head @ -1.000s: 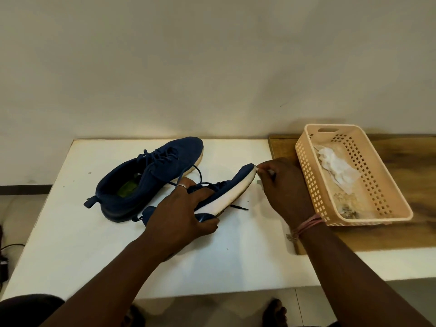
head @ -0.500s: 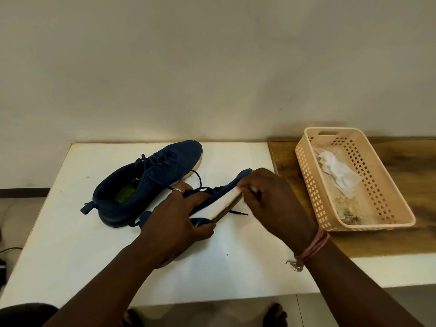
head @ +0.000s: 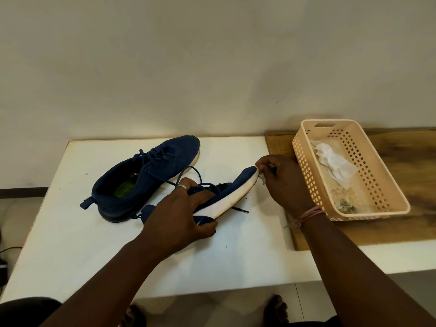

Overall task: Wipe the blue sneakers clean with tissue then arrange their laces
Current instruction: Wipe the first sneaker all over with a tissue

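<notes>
My left hand (head: pixel 179 213) grips a blue sneaker (head: pixel 232 192) around its middle and holds it tilted on its side, its white sole edge facing me. At the toe tip, my right hand (head: pixel 282 182) pinches a small white tissue (head: pixel 261 177) against the sole. Most of the tissue is hidden by my fingers. Behind it, the second blue sneaker (head: pixel 146 175) lies on the white table (head: pixel 70 244) with its laces loose. A dark lace end (head: pixel 240 210) trails from the held shoe onto the table.
A peach plastic basket (head: pixel 382 185) stands on a wooden board (head: pixel 412 223) at the right, holding a crumpled white tissue (head: pixel 332 161) and some dirt. The wall runs close behind the table. My bare feet show below the table's front edge.
My right hand slid with the tissue from the middle of the sole edge back out to the toe tip. The left hand kept its grip on the shoe.
</notes>
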